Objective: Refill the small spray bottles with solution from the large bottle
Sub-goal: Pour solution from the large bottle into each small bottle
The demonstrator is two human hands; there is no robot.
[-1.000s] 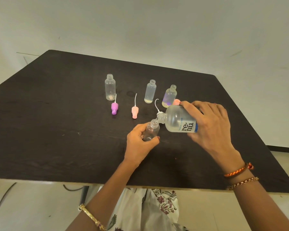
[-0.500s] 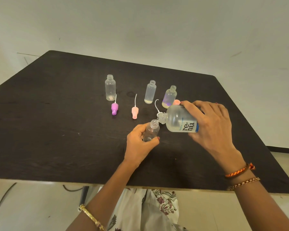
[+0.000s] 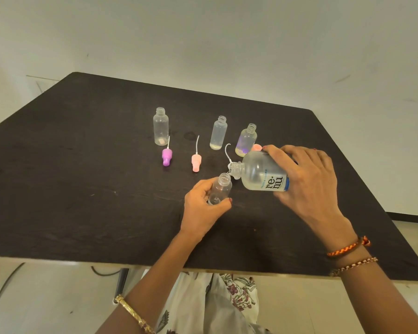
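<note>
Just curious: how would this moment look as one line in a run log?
step: pouring | right hand: tips large bottle | left hand: holds small spray bottle | three small bottles: standing uncapped

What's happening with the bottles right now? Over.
Left hand holds small bottle. Right hand tips large bottle, spout over its mouth. Three open small bottles wait behind. Nothing blocking.

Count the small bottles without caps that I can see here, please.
4. Three stand uncapped on the table: far left, middle, right. The fourth small bottle is held in the left hand. None seems hidden.
</note>
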